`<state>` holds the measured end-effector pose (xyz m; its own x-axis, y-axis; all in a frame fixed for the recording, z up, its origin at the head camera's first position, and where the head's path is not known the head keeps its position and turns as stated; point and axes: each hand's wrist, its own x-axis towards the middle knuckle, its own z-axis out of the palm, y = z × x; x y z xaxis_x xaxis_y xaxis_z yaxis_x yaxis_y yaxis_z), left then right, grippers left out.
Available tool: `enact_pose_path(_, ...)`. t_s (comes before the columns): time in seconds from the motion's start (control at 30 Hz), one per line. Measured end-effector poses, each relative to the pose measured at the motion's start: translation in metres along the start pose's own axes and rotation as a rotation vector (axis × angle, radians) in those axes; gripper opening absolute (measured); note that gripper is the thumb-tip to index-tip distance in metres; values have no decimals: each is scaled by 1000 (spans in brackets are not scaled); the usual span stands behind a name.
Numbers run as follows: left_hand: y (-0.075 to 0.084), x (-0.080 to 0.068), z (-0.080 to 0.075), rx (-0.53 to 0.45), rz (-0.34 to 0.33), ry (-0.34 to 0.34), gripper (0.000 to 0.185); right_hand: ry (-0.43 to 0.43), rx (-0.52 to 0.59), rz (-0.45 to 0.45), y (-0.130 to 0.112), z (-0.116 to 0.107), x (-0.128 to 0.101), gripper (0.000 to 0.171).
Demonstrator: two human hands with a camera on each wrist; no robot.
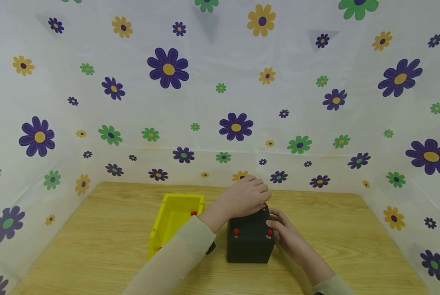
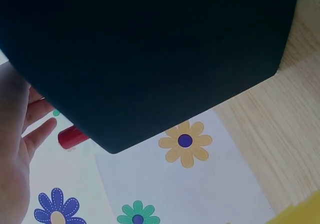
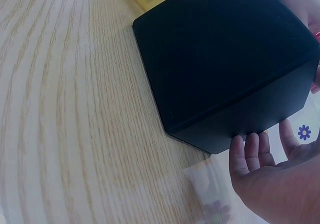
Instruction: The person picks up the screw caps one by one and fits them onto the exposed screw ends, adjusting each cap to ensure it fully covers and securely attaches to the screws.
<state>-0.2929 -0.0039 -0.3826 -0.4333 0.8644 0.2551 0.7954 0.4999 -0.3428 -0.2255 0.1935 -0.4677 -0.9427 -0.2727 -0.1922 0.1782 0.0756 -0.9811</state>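
Note:
A black box with short red knobs on its top stands on the table. Two knobs show along the near edge, one at the left and one at the right. My left hand reaches over the far end of the top, fingers bent down beside the far right knob. I cannot tell whether they pinch it. In the left wrist view, another view of a red knob shows past the box corner. My right hand rests against the box's right side, its fingertips touching the wall.
Left of the box stands a yellow bin with red pieces in it, one of them a red knob. A small black item lies between bin and box, partly behind my left sleeve. Flower-printed sheeting encloses the wooden table.

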Motion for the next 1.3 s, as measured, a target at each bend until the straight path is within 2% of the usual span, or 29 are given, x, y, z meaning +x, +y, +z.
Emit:
enact_pose_path(0.43, 1, -5, -6, -35, 36, -3, 23, 6, -15, -10, 3, -1, 1, 62)
enact_pose_path(0.6, 2, -6, -7, -55, 25, -18, 23, 15, -8, -7, 3, -1, 1, 62)
enact_pose_path(1.3, 0, -12, -6, -44, 26, -6, 25, 15, -6, -19, 3, 1, 1, 60)
